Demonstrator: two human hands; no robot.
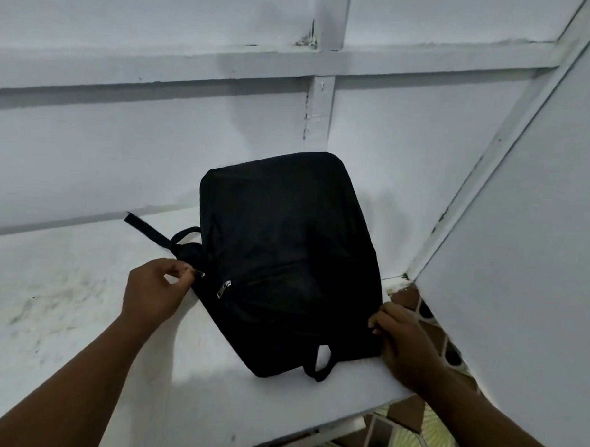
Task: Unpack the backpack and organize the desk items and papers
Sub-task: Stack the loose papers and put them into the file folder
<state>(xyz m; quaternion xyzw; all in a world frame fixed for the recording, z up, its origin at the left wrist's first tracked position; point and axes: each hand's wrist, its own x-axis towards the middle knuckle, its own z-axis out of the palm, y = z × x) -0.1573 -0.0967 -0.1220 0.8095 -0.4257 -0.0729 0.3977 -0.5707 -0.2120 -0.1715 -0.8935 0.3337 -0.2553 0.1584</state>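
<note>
A black backpack (286, 243) lies flat on the white desk (83, 299), its far end against the wall. My left hand (154, 290) pinches a metal zipper pull (201, 273) at the backpack's left edge. A second zipper pull (223, 288) hangs on the closed front pocket. My right hand (404, 344) grips the backpack's near right corner. A strap (146, 230) trails out to the left and a loop (318, 364) sticks out at the near edge. The backpack's contents are hidden.
White panelled walls (156, 135) close the desk in at the back and on the right (537, 231). The desk's front edge runs diagonally at the lower right, with a patterned floor (413, 431) below it. The desk surface left of the backpack is scuffed white.
</note>
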